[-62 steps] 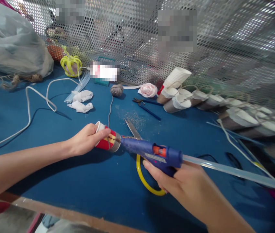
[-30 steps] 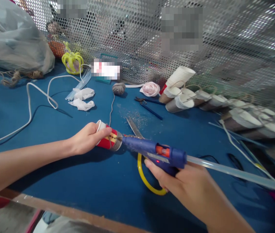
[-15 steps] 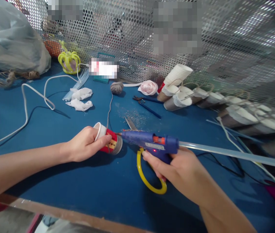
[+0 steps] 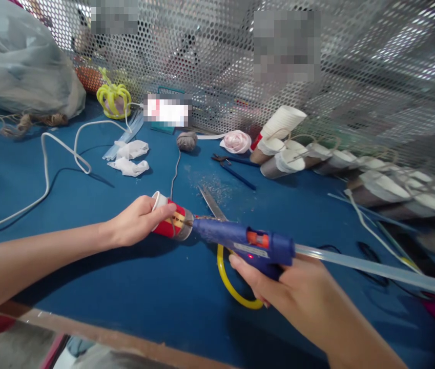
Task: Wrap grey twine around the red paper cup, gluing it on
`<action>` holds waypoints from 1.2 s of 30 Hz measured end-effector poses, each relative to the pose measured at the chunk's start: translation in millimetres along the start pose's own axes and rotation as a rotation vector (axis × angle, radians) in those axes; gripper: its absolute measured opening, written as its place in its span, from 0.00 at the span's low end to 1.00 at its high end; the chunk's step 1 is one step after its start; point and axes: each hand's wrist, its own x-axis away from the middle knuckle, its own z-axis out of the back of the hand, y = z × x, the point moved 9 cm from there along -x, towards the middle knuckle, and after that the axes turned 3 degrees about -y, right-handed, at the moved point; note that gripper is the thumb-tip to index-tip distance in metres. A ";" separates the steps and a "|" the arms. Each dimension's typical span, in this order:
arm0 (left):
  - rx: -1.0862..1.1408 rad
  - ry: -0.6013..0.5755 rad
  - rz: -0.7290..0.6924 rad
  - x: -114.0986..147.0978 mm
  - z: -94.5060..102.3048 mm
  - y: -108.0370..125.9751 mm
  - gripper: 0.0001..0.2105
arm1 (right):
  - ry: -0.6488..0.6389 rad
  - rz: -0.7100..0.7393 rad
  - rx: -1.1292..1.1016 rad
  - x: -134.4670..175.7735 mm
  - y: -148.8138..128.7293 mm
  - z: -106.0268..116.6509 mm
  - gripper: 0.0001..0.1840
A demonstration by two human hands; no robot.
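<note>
My left hand (image 4: 136,220) is closed around a red paper cup (image 4: 165,228) lying on its side, white rim to the left. Grey yarn wraps the cup's base end, and a strand runs from it to a grey yarn ball (image 4: 187,141) farther back. In my right hand (image 4: 278,284) is a blue hot glue gun (image 4: 240,237), a small red light lit on its side. Its nozzle is at the cup's wrapped end; whether it touches, I cannot tell. A long clear glue stick (image 4: 371,269) extends from the gun's back. Yellow-handled scissors (image 4: 227,279) lie partly hidden beneath the gun.
Blue-handled pliers (image 4: 236,169) lie beyond the scissors. Several yarn-wrapped cups (image 4: 284,161) line the back right near a perforated metal screen (image 4: 217,66). White crumpled scraps (image 4: 128,166), a white cable (image 4: 46,169), a yellow crown-shaped piece (image 4: 113,100) and a plastic bag (image 4: 25,66) are leftward.
The glue gun's nozzle has moved slightly down along the cup's end, and my right hand has shifted right and down. The cup has turned a little in my left hand.
</note>
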 end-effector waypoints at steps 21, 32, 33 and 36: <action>0.125 0.012 0.021 -2.7 -1.2 -0.5 0.20 | -0.049 0.001 -0.027 -1.7 -8.2 -3.7 0.10; -0.229 -0.080 -0.247 11.3 -8.9 25.7 0.21 | -0.041 -0.211 -0.130 -2.8 15.2 -0.9 0.25; -0.257 -0.084 -0.281 12.7 -10.0 28.9 0.21 | -0.045 -0.256 -0.160 -3.2 17.7 -1.2 0.25; -0.322 -0.084 -0.386 16.9 -12.3 37.0 0.20 | -0.081 -0.322 -0.225 -5.4 20.7 -5.4 0.25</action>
